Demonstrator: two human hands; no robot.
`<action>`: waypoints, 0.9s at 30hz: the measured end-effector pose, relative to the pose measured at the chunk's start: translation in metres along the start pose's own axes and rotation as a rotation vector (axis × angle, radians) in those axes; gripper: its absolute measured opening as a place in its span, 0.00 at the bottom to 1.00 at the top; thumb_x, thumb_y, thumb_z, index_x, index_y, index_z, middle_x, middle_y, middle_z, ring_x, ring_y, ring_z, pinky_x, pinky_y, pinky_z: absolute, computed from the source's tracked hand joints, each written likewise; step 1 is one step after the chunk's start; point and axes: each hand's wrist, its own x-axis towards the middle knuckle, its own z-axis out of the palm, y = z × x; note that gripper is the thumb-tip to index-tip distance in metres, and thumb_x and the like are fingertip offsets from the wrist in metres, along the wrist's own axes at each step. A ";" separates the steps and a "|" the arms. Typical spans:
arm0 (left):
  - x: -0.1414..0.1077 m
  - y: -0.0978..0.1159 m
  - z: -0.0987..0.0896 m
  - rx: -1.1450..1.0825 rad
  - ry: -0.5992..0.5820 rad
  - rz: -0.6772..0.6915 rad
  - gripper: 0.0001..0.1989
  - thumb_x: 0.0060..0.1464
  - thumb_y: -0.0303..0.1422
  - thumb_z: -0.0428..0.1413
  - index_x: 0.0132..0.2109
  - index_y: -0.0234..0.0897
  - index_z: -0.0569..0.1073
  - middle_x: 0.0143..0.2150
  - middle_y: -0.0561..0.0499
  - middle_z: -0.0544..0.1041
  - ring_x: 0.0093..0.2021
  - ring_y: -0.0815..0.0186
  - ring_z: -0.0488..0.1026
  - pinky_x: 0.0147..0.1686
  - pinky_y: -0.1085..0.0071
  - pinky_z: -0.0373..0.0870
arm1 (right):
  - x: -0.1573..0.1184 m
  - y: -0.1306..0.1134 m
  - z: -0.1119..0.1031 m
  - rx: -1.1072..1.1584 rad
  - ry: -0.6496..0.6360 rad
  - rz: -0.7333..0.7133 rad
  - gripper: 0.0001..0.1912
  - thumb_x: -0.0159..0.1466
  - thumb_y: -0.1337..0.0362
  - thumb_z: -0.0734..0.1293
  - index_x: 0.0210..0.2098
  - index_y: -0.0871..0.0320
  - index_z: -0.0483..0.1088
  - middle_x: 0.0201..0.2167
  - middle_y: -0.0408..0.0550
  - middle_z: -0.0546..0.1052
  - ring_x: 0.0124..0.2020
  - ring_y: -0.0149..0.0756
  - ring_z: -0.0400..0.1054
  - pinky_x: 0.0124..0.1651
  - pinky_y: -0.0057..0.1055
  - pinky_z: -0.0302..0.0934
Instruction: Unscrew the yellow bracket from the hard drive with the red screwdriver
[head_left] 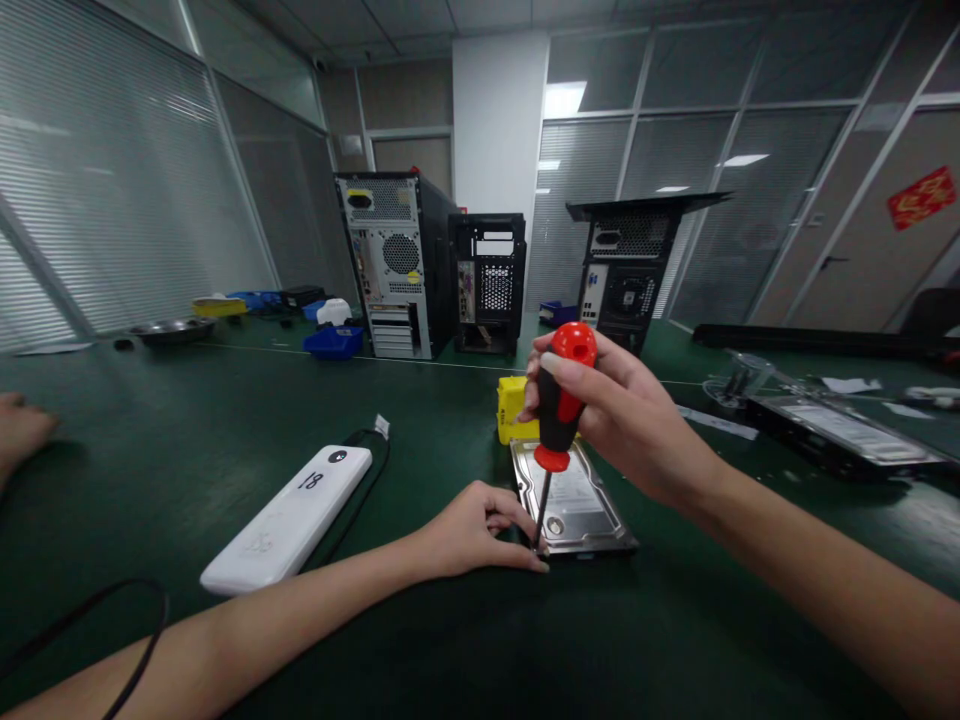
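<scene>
A silver hard drive [581, 500] lies flat on the green table [420, 620]. My right hand [637, 410] is wrapped round the red and black handle of a screwdriver [559, 410], held tilted above the drive. Its shaft runs down to the drive's near left corner, where the tip meets the fingers and any screw there is too small to make out. At that same corner my left hand [480, 525] is closed, thumb and fingers gripping the drive's edge beside the tip. Just behind the drive stands a yellow box [512, 408], partly covered by my right hand.
A white power bank [289, 520] with a black cable lies left. Computer cases [394, 265] stand at the back, near a blue bin [334, 342] and a metal bowl [172, 330]. Another drive-like unit [847, 435] lies right. Someone else's hand [22, 430] rests at far left.
</scene>
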 end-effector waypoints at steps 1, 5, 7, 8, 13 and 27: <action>0.000 0.000 0.000 0.007 0.000 -0.008 0.13 0.41 0.35 0.67 0.34 0.31 0.79 0.30 0.54 0.71 0.27 0.74 0.59 0.26 0.75 0.52 | 0.000 0.001 -0.001 -0.020 0.029 -0.004 0.12 0.59 0.62 0.69 0.39 0.58 0.65 0.28 0.41 0.72 0.31 0.27 0.69 0.38 0.26 0.65; 0.000 0.002 -0.001 0.031 0.004 -0.031 0.14 0.41 0.36 0.67 0.35 0.31 0.79 0.30 0.54 0.70 0.26 0.74 0.57 0.25 0.75 0.51 | 0.003 0.005 -0.003 -0.018 0.060 0.003 0.12 0.57 0.65 0.70 0.36 0.56 0.62 0.21 0.36 0.69 0.22 0.25 0.63 0.28 0.24 0.60; -0.001 0.003 -0.001 0.035 0.003 -0.033 0.14 0.41 0.36 0.67 0.35 0.31 0.79 0.30 0.54 0.70 0.26 0.74 0.56 0.25 0.75 0.50 | 0.003 0.003 -0.003 0.049 0.050 0.012 0.13 0.58 0.64 0.69 0.38 0.55 0.61 0.19 0.34 0.65 0.19 0.24 0.59 0.25 0.23 0.57; -0.001 0.004 -0.001 0.036 0.003 -0.035 0.14 0.41 0.36 0.67 0.35 0.31 0.79 0.30 0.54 0.70 0.26 0.74 0.56 0.25 0.75 0.50 | 0.003 0.002 -0.004 0.089 0.040 0.018 0.13 0.59 0.63 0.68 0.40 0.55 0.61 0.21 0.35 0.66 0.20 0.25 0.59 0.25 0.24 0.58; 0.000 0.006 0.001 0.043 0.012 -0.055 0.14 0.41 0.35 0.66 0.35 0.31 0.79 0.31 0.53 0.70 0.26 0.74 0.57 0.25 0.75 0.51 | 0.005 -0.007 -0.008 0.125 -0.097 0.070 0.14 0.61 0.61 0.63 0.46 0.57 0.67 0.32 0.43 0.69 0.32 0.29 0.67 0.40 0.29 0.65; 0.000 0.001 0.000 0.032 0.003 -0.032 0.15 0.41 0.37 0.66 0.35 0.31 0.79 0.32 0.52 0.72 0.27 0.73 0.59 0.26 0.75 0.52 | 0.009 0.003 -0.006 0.126 -0.113 0.034 0.10 0.64 0.61 0.62 0.44 0.55 0.61 0.28 0.39 0.68 0.27 0.26 0.65 0.34 0.27 0.64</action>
